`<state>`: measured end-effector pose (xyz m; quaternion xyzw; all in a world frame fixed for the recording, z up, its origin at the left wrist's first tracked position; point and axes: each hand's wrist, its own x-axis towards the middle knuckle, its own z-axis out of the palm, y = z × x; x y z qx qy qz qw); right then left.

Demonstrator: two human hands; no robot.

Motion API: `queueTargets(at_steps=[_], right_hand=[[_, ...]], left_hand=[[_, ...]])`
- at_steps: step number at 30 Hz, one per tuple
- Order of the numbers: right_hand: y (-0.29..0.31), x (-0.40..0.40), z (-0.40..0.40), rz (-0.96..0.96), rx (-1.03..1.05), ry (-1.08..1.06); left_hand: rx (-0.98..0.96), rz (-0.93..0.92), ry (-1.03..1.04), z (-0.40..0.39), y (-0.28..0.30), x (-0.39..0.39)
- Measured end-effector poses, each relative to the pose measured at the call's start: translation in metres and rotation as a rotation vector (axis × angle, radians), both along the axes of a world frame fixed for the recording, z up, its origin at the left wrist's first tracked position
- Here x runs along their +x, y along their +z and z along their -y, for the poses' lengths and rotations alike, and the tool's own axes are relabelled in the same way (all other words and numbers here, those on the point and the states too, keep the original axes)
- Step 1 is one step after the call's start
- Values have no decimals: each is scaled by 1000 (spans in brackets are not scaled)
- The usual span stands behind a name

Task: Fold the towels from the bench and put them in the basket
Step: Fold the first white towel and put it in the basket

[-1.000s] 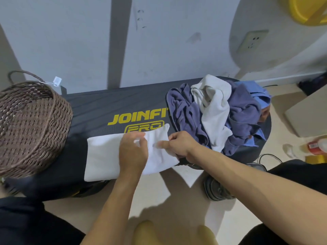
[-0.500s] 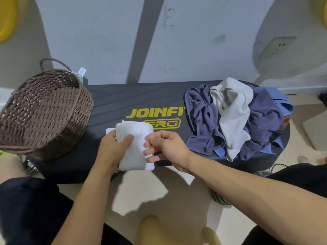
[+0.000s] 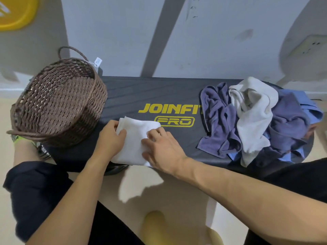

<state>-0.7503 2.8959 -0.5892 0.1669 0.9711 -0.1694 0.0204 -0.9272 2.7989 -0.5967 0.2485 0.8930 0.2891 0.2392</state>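
Note:
A folded white towel [image 3: 136, 138] lies on the front part of the black bench [image 3: 159, 92], just right of the brown wicker basket [image 3: 58, 103]. My left hand [image 3: 111, 138] grips the towel's left edge, thumb on top. My right hand [image 3: 161, 147] lies flat on the towel's right side and presses it down. A heap of unfolded towels sits on the bench's right end: purple ones [image 3: 219, 121], a white one [image 3: 253, 117] and a blue one [image 3: 311, 110].
The basket stands on the bench's left end, tilted toward me, with a tag on its handle. A wall runs right behind the bench. Below the bench's front edge is beige floor with yellow slippers [image 3: 155, 225].
The towel went from a long strip to a compact folded square. My right hand, which pinched its edge, now lies flat on it. The view has shifted left.

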Motion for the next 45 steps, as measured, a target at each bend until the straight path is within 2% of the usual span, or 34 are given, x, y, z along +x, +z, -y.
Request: queueTargets(at_steps=[4, 7, 9, 13, 16, 19, 21, 23, 27, 31, 33, 36, 40, 45], right_hand=[[-1, -3, -1, 48, -16, -4], [-1, -4, -2, 55, -41, -9], [-3, -4, -3, 64, -79, -16], [0, -5, -11, 137, -186, 15], [6, -5, -14, 200, -247, 35], [13, -2, -16, 245, -412, 12], [19, 2, -21, 269, -484, -6], [28, 5, -27, 261, -520, -29], [51, 11, -30, 87, -621, -77], [86, 13, -36, -157, -427, 105], [105, 13, -45, -171, -314, 215], [129, 24, -60, -1, -228, 329], [147, 69, -92, 238, -326, 161], [133, 112, -126, 484, -670, 12]], left_hand=[[-194, -165, 42, 18, 0, -2], [-333, -21, 44, 36, 0, 1], [-304, 62, 64, 44, -1, 9], [-202, 73, 146, 45, -3, 27], [-234, 189, 129, 41, 0, 23], [-244, 297, 106, 40, 10, 16], [-205, 322, 126, 40, 16, 18], [-138, 272, 134, 40, 20, 22], [91, 278, 80, 38, 42, 40], [318, 125, -113, 27, 76, 67], [410, 121, -166, 14, 91, 83], [533, 185, -231, -4, 107, 107], [624, 384, -286, -16, 112, 131], [591, 628, -221, -28, 93, 140]])
